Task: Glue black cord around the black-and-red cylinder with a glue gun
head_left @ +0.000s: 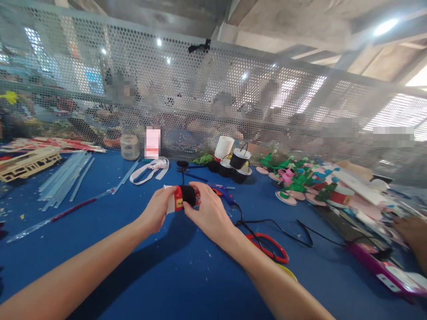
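Surface: blue table (187, 275), speckled with small white scraps, closed off at the back by a perforated metal screen (233, 89); blurred figures sit behind it.
Left hand (159, 210): fingers curled around the white end of a small cup-shaped craft piece (183, 198) — clasped firmly.
Right hand (208, 211): thumb and fingertips pinch the black end of the same piece, so both hands grasp it together.
Craft piece: held just above the table, lying sideways, white on the left, a red band with a yellow spot in the middle, black on the right.
Near the right wrist: red-handled scissors (271, 249) flat on the table, a black cord (287, 231) looping past them.
Behind the hands: black-and-white paper cups (237, 165), a white ribbon (150, 170), a clear jar (130, 146).
Left side: clear plastic strips (63, 178).
Right side: heap of green, pink and red cut-outs (307, 182) — another person's hand (413, 233) at the edge.
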Demonstrator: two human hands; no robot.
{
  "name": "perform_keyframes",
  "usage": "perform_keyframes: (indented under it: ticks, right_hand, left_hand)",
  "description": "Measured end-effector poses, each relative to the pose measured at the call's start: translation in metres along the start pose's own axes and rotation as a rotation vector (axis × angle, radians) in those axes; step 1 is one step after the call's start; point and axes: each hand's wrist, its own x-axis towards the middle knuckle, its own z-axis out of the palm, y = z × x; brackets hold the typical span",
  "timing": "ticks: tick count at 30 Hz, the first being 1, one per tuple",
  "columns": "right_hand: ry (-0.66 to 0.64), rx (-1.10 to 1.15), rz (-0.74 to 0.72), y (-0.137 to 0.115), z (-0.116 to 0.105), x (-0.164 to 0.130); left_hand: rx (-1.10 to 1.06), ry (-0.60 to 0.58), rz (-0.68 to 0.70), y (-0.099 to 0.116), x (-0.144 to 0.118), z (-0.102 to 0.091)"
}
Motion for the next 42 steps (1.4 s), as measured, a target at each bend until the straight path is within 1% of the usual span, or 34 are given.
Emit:
perform_keyframes:
  ticks: [4,8,11,14,15,17,19,21,24,26,27,29,33,36,37,39,42]
  right_hand:
    - [-0.01,-0.019,-0.003,0.0,0.0,-0.001]
    - [-0.022,-0.025,0.001,0.001,-0.003,-0.005]
    - [-0.034,0.055,-0.008,0.005,-0.005,-0.013]
    - [-0.056,0.115,0.013,0.012,-0.004,-0.022]
    - [-0.066,0.118,0.021,0.016,-0.004,-0.024]
    - [-0.092,0.11,0.048,0.025,-0.006,-0.025]
    - [-0.094,0.087,0.097,0.036,-0.013,-0.02]
    - [-0.044,0.038,0.17,0.051,-0.024,-0.01]
    - [0.043,-0.041,0.258,0.073,-0.042,0.007]
    - [0.037,-0.048,0.278,0.08,-0.047,0.014]
    - [0.007,-0.03,0.277,0.08,-0.046,0.015]
    - [-0.101,0.048,0.265,0.074,-0.037,0.015]
    - [-0.382,0.291,0.29,0.05,-0.004,0.011]
    - [-0.533,0.432,0.336,0.034,0.013,0.013]
    - [-0.558,0.467,0.35,0.031,0.016,0.014]
    - [-0.57,0.559,0.392,0.026,0.017,0.017]
    - [-0.52,0.758,0.448,0.024,0.016,0.018]
  left_hand:
    - [0.016,0.004,-0.002,-0.002,-0.001,0.0]
    - [0.027,-0.036,-0.01,-0.003,-0.002,0.002]
    - [0.065,-0.023,-0.014,-0.004,-0.003,0.0]
    - [0.16,-0.032,-0.056,-0.008,-0.004,-0.008]
    - [0.183,-0.057,-0.069,-0.011,-0.004,-0.012]
    - [0.228,-0.061,-0.078,-0.019,-0.003,-0.02]
    - [0.257,-0.051,-0.113,-0.027,-0.002,-0.027]
    - [0.284,-0.063,-0.115,-0.033,0.0,-0.033]
    - [0.304,-0.078,-0.099,-0.035,-0.001,-0.036]
    - [0.31,-0.093,-0.106,-0.034,-0.003,-0.036]
    - [0.317,-0.103,-0.114,-0.033,-0.004,-0.036]
    - [0.344,-0.136,-0.124,-0.032,-0.007,-0.035]
    - [0.417,-0.287,-0.098,-0.031,-0.014,-0.033]
    - [0.463,-0.374,-0.08,-0.027,-0.014,-0.034]
    - [0.484,-0.396,-0.085,-0.026,-0.013,-0.035]
    - [0.517,-0.434,-0.109,-0.023,-0.009,-0.038]
    - [0.536,-0.414,-0.209,-0.022,-0.002,-0.042]
